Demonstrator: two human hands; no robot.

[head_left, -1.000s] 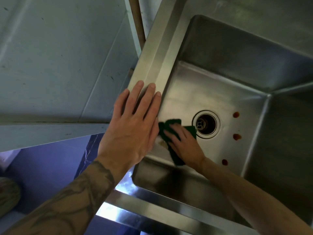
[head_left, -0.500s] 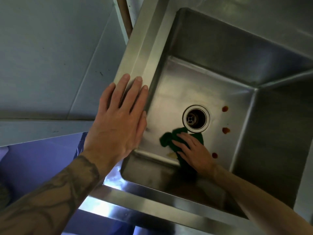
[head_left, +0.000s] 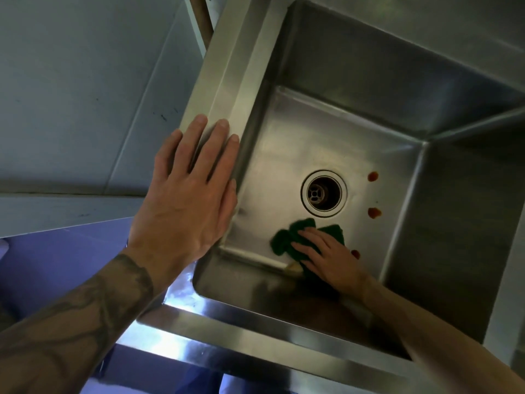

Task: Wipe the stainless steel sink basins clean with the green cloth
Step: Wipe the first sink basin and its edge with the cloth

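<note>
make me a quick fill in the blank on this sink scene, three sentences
1. The right hand presses a ____ cloth onto the basin floor.
2. The left hand lies flat on the sink rim and holds ____.
3. ____ reddish spots mark the basin floor beside the drain.

Missing words: green; nothing; three

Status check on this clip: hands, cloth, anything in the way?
Left hand flat on the sink rim, fingers straight. Right hand presses the green cloth on the basin floor beside the drain. Three reddish spots not yet wiped; nothing blocking.
</note>
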